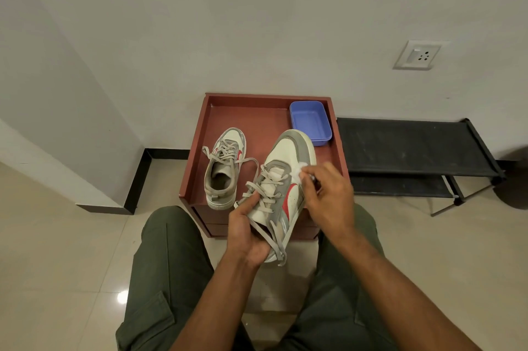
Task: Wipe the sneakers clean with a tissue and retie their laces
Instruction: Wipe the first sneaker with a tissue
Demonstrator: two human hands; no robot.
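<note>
Fingers of my left hand [248,232] are curled round the heel end of the near sneaker [281,188], holding it up off the bench [197,162] with its toe pointing away from me. My right hand [328,193] pinches a small wad of white tissue [300,170] and presses it to the right side of that shoe, just ahead of the red mark. So I judge the wiping step is in hand, on this first shoe. Its laces [267,193] are loose and one end hangs down past my left wrist, so the tying is not yet done. The other sneaker [224,170] sits on the bench to the left, upright, its own laces also slack and spilling toward the middle. A blue tub [310,122] stands in the far right corner, just beyond the lifted toe. Next I would call for turning the shoe in my left hand to bring the unwiped side under the tissue, keeping the dangling lace clear.
</note>
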